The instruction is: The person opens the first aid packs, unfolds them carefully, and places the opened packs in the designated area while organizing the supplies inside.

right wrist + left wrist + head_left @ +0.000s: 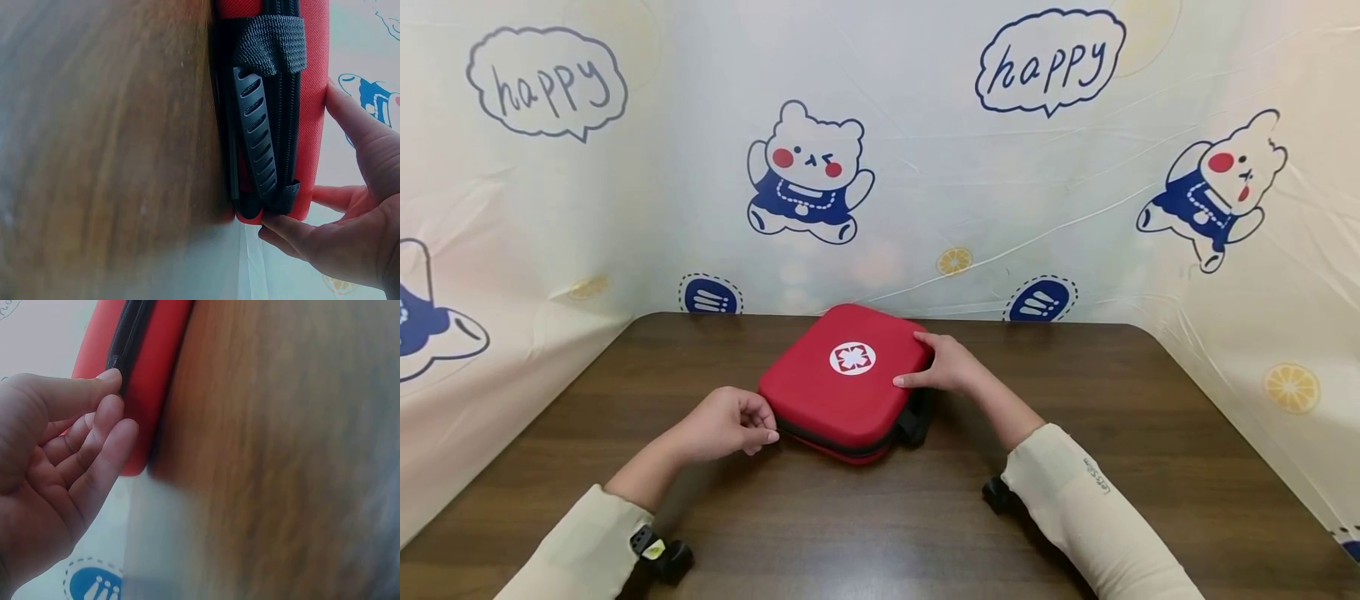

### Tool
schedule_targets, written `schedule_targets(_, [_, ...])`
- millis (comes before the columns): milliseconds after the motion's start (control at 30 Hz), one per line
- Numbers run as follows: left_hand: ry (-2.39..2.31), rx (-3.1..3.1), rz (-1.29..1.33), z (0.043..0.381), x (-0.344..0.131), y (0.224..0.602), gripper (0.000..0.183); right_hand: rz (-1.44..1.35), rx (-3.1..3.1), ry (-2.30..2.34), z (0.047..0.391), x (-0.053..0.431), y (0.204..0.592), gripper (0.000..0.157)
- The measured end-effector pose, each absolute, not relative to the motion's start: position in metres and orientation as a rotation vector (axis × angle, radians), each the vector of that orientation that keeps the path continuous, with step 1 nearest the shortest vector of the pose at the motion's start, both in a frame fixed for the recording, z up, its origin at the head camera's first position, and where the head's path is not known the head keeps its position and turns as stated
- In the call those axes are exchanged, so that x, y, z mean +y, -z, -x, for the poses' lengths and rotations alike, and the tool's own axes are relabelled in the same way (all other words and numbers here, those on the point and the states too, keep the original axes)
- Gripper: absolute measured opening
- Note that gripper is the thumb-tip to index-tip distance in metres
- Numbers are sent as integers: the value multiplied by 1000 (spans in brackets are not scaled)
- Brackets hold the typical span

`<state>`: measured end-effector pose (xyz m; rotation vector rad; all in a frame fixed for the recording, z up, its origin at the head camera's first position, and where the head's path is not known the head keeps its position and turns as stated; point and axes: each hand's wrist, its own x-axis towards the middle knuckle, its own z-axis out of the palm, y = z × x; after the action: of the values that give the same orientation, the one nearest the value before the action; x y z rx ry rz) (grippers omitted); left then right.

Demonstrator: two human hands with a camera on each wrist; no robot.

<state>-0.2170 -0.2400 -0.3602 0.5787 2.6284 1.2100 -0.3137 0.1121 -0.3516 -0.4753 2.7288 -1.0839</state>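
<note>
A red first-aid case [808, 387] with a white round emblem [852, 358] lies flat on the table, turned at an angle. My left hand [724, 423] is at its left front corner. In the left wrist view, thumb and forefinger pinch at the end of the black zipper [130, 337]; the zipper pull itself is mostly hidden by the fingertips. My right hand [953, 367] holds the right side of the case, thumb on the lid and other fingers round the far edge. Below that thumb, the black carrying handle [256, 131] hangs at the side, with the zipper running behind it.
The brown wooden table [880, 533] extends around the case. A pale printed curtain [910, 217] stands behind and along both sides. Black wrist cameras [673, 562] are strapped at both sleeves.
</note>
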Motion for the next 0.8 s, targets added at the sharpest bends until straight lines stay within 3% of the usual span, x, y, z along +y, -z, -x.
schedule_targets(800, [-1155,2802,-396,246,-281,360,10,485,2720,1056,312,110,347,95])
